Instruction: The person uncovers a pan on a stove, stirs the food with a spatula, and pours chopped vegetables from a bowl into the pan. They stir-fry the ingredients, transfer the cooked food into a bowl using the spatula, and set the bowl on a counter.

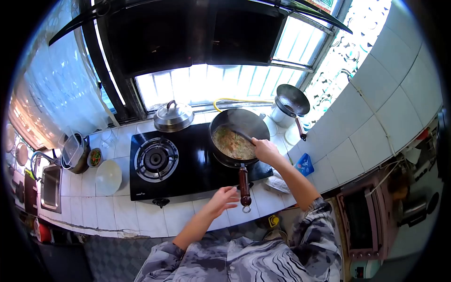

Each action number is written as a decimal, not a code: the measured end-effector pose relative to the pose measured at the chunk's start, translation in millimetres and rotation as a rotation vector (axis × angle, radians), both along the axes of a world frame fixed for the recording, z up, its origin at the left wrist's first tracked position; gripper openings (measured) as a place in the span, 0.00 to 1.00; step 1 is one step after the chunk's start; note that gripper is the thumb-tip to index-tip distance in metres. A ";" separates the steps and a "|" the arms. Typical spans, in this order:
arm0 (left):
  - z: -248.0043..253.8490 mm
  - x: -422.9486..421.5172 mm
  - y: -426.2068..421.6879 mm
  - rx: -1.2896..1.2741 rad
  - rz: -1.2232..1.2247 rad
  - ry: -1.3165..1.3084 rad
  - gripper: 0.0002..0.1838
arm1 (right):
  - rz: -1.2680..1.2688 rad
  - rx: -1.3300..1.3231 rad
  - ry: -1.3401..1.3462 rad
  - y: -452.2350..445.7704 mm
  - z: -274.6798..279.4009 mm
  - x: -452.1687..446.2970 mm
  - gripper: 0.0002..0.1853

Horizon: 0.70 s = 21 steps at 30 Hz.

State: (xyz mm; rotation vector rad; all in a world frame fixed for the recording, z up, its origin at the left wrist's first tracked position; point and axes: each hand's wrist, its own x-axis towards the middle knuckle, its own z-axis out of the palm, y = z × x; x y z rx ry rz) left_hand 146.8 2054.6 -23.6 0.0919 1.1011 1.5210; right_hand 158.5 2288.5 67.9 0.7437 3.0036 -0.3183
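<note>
A deep dark wok (253, 123) sits on the right burner of the black gas stove (190, 155). In it is steaming, brownish food (233, 143) in some liquid. My right hand (266, 150) is closed around the handle of a dark spatula (241, 134) that slants into the food; its lower end is hidden there. My left hand (221, 202) hovers in front of the stove, fingers apart and holding nothing. Just to its right is the wok's brown wooden handle (244, 184), which points toward me; I see a small gap between them.
A metal lid (173, 116) lies behind the bare left burner (156, 160). Left of the stove are a pale bowl (109, 177), a small bowl of chopped vegetables (95, 157) and the sink (50, 188). A smaller pan (292, 99) stands at the back right, near a blue packet (305, 164).
</note>
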 end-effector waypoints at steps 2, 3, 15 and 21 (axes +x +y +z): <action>-14.2 4.2 7.8 0.159 -0.088 -0.133 0.22 | 0.046 -0.014 -0.021 -8.0 4.9 7.0 0.16; -12.3 7.9 14.7 0.178 -0.112 -0.252 0.21 | 0.092 0.002 -0.096 -12.5 14.5 13.4 0.16; -8.1 36.4 60.0 0.180 0.185 -0.338 0.11 | 0.271 0.357 -0.569 -12.8 156.7 23.4 0.11; -4.9 37.8 60.1 0.203 0.215 -0.371 0.10 | 0.243 0.363 -0.421 -9.2 78.3 3.9 0.10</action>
